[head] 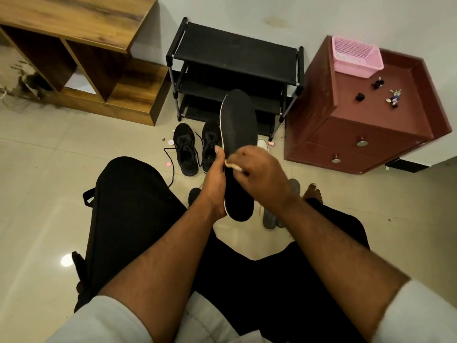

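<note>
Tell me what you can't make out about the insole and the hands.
Head view: the pale scrap pinched by the right hand is blurred and mostly covered by its fingers; material unclear.
The insole has its lower left edge hidden behind the left hand.
Grey pieces on the floor are partly hidden by the right forearm.
Small items on the cabinet are too small to identify.

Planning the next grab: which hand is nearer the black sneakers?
Left. The left hand grips the insole on the side toward the sneakers; the right hand, pinching a pale pad, is beyond the insole.
</note>
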`<action>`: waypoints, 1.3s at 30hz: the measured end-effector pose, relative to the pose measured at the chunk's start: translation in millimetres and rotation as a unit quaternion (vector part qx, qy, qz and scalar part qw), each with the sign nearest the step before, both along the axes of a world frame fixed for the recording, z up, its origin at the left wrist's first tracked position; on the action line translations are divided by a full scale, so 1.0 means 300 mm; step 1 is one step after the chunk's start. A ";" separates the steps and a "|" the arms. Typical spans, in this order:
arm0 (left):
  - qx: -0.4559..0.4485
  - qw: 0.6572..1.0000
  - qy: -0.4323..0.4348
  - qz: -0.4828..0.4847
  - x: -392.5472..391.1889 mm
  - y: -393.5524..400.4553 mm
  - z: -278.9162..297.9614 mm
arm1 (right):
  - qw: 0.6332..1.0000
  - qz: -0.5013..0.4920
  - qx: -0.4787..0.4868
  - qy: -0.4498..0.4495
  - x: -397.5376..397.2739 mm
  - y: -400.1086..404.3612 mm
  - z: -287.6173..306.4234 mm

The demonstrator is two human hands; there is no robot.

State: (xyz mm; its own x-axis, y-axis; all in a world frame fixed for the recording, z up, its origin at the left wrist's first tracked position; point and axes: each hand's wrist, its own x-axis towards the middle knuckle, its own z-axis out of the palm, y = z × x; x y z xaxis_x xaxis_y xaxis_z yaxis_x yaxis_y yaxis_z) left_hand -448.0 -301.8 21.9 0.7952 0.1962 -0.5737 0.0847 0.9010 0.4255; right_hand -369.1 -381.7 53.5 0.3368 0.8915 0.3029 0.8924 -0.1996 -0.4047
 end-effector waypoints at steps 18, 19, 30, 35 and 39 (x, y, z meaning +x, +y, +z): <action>0.112 0.988 -0.007 -0.107 -0.010 -0.026 0.000 | 0.994 -0.041 -0.014 -0.099 0.255 0.121 0.059; 0.113 0.987 -0.011 -0.110 -0.011 -0.023 0.003 | 0.993 -0.052 -0.017 -0.105 0.291 0.146 0.070; 0.069 0.993 -0.026 -0.090 -0.005 -0.005 -0.009 | 0.995 -0.013 -0.002 -0.097 0.227 0.063 0.035; -0.010 0.998 -0.044 -0.051 0.015 0.020 -0.020 | 0.999 0.026 0.011 -0.038 -0.010 -0.144 -0.047; -0.004 0.996 -0.037 -0.085 0.024 0.002 -0.030 | 0.995 -0.003 -0.001 -0.103 0.051 -0.133 -0.043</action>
